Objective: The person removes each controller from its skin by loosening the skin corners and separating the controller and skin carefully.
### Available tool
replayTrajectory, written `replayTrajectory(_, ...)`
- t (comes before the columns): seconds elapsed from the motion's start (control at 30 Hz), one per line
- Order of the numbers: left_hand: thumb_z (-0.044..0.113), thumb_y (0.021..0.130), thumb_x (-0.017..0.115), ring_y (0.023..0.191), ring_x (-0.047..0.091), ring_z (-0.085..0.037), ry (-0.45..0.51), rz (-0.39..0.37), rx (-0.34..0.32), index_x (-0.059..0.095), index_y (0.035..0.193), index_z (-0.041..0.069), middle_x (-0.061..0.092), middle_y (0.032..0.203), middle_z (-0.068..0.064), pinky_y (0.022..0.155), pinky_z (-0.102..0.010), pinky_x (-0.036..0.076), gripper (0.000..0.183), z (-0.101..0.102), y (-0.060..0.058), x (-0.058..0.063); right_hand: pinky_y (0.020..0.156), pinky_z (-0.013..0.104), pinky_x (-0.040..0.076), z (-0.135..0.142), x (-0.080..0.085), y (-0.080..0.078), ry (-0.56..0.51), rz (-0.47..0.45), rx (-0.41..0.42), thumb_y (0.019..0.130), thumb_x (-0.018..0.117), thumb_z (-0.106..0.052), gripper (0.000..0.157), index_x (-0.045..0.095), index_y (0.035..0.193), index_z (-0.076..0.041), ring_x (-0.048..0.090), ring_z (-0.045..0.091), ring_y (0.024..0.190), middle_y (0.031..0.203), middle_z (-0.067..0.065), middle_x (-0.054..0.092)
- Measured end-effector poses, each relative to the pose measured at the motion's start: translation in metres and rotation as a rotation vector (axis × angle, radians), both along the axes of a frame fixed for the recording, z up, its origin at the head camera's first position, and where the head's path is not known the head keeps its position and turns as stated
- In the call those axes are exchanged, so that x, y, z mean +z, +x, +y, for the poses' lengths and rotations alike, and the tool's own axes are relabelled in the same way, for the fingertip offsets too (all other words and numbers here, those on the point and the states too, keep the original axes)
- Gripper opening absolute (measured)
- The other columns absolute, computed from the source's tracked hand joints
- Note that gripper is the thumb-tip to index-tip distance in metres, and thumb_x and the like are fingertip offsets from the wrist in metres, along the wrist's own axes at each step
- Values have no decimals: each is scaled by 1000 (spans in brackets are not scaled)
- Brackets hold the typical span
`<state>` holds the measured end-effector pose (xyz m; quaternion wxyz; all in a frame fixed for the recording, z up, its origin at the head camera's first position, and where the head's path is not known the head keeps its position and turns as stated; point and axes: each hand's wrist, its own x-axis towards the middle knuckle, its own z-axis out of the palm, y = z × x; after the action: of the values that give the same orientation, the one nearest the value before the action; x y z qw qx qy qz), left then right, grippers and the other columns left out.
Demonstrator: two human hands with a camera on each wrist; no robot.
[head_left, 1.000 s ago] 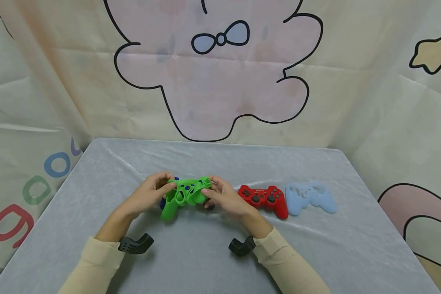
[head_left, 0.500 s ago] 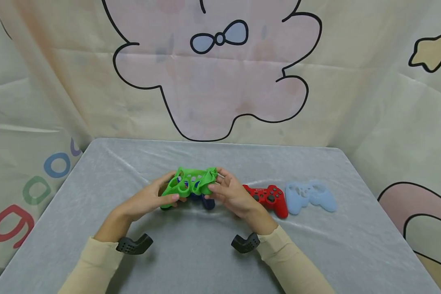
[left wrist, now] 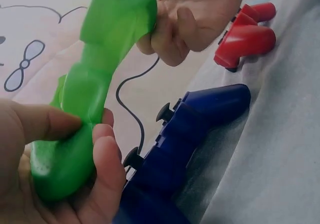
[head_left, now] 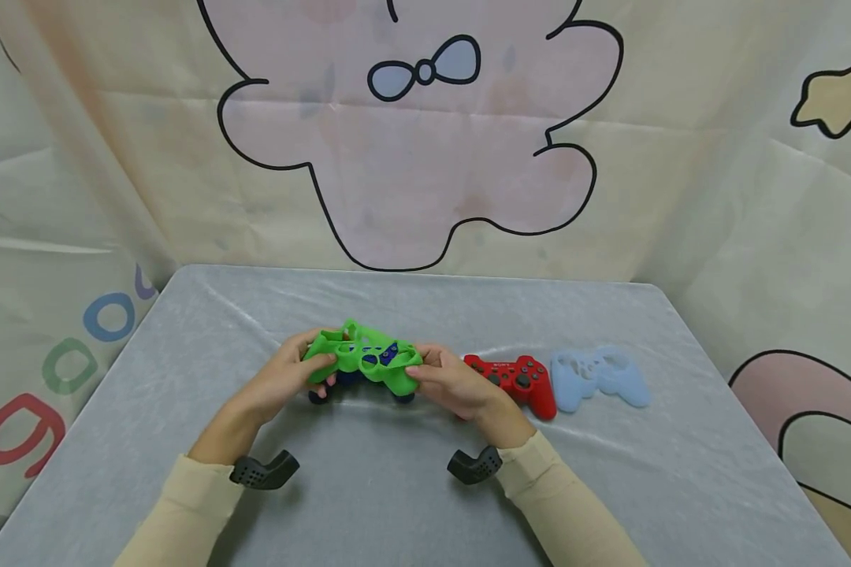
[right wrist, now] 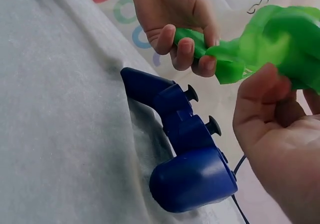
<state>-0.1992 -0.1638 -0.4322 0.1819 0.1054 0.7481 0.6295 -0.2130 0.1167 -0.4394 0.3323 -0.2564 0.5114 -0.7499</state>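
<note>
A soft green controller cover (head_left: 402, 379) hangs above the table, held at both ends. My left hand (head_left: 273, 387) grips one end, thumb on top and fingers wrapped beneath, as the left wrist view shows on the cover (left wrist: 92, 91). The other end is pinched by my right hand (head_left: 462, 387), whose thumb presses the bunched material in the right wrist view. Below the cover, apart from it, a dark blue game controller (right wrist: 195, 176) with two black thumbsticks lies on the cloth. From the head view it is mostly hidden, and its blue shows through the cover's holes.
To the right of my right hand lies a red game controller (head_left: 532, 386), partly behind that hand. Beside it is a pale blue controller cover (head_left: 570, 390). Grey cloth drapes the table (head_left: 369, 488); a printed curtain (head_left: 425, 189) stands behind.
The green cover has come up off the blue controller, which now stays on the table beneath. It has shifted and tilted between both hands, and its right end is spread out more.
</note>
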Motion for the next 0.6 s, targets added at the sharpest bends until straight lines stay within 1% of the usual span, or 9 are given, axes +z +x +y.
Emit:
replayTrajectory(0.07, 10, 104, 50, 75, 59, -14, 8, 11, 11, 40, 150, 0, 60, 88, -7, 64, -29, 56, 48, -1, 0, 1, 94, 24, 51, 1, 1, 1, -15, -10, 20, 96, 68, -32, 27, 65, 117, -16, 62, 5, 107, 118, -10, 67)
replayTrajectory(0.13, 12, 104, 52, 77, 61, -14, 11, 34, 12, 39, 151, 1, 62, 91, -8, 66, -29, 57, 50, -2, 1, 2, 96, 28, 51, 2, 2, 1, -27, -31, 33, 102, 58, -37, 36, 56, 129, -14, 59, 9, 114, 127, -7, 62)
replayTrajectory(0.17, 12, 104, 53, 79, 62, -14, 6, 51, 11, 39, 152, 2, 64, 94, -9, 68, -29, 57, 52, -2, 1, 2, 98, 31, 51, 2, 2, 1, -25, -42, 29, 104, 53, -38, 38, 51, 134, -13, 57, 12, 118, 131, -5, 58)
replayTrajectory(0.23, 13, 103, 55, 84, 65, -13, -7, 87, 2, 36, 154, 1, 67, 101, -10, 72, -29, 58, 55, -3, 1, 2, 97, 35, 52, 1, 4, 1, -1, -51, -6, 108, 45, -35, 36, 42, 137, -15, 57, 15, 119, 134, -3, 53)
replayTrajectory(0.27, 13, 103, 56, 86, 66, -13, -16, 102, -3, 34, 155, 2, 68, 104, -12, 75, -30, 58, 57, -4, 1, 3, 96, 37, 53, 0, 4, 0, 23, -49, -35, 109, 44, -32, 33, 40, 138, -17, 58, 16, 117, 134, -2, 51)
replayTrajectory(0.33, 13, 102, 57, 89, 67, -14, -40, 122, -7, 32, 156, 2, 69, 112, -16, 79, -31, 58, 60, -5, 2, 3, 91, 38, 55, -2, 5, -1, 90, -33, -103, 108, 46, -22, 32, 38, 140, -21, 62, 15, 102, 125, 1, 52)
replayTrajectory(0.43, 11, 101, 58, 92, 69, -17, -63, 134, -14, 27, 159, 4, 68, 120, -23, 83, -31, 56, 66, -6, 3, 4, 84, 38, 55, -4, 5, -1, 166, 4, -185, 105, 47, -7, 49, 31, 147, -26, 60, 13, 86, 116, 2, 49)
replayTrajectory(0.5, 7, 99, 60, 93, 69, -18, -62, 132, -21, 26, 160, 8, 67, 122, -25, 84, -31, 55, 70, -6, 3, 5, 80, 36, 53, -5, 5, -1, 204, 33, -240, 104, 47, -5, 56, 28, 153, -25, 58, 13, 81, 113, 2, 50)
replayTrajectory(0.6, 2, 95, 61, 92, 69, -19, -53, 128, -46, 24, 161, 19, 69, 116, -22, 82, -30, 54, 78, -5, 4, 5, 71, 30, 51, -7, 4, 0, 263, 83, -320, 106, 48, -10, 50, 34, 154, -15, 58, 11, 77, 108, -2, 60)
